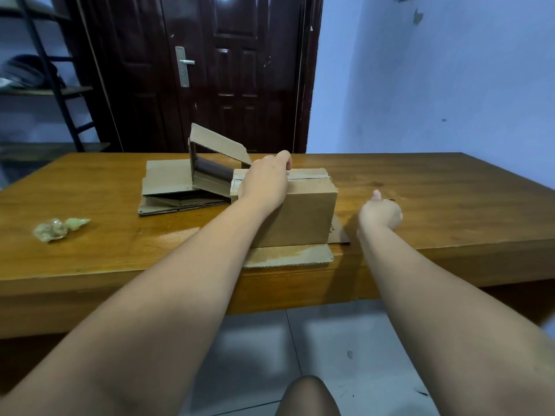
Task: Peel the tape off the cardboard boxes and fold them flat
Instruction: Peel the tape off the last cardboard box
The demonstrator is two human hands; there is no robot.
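Note:
A closed cardboard box [303,214] stands on the wooden table [450,205], a strip of clear tape [309,175] running along its top. Its lower flaps lie spread on the table, one toward me [288,256] and one to the right [340,232]. My left hand [265,181] lies over the box's top left part, fingers curled over the far edge. My right hand [380,213] hovers just right of the box, above the table, fingers curled and thumb up, with nothing visible in it.
A stack of flattened cardboard [168,190] lies behind and left of the box, with a half-collapsed box [216,157] propped on it. A wad of peeled tape [58,229] sits at the table's left. The table's front edge is close to me; a dark door [234,70] is behind.

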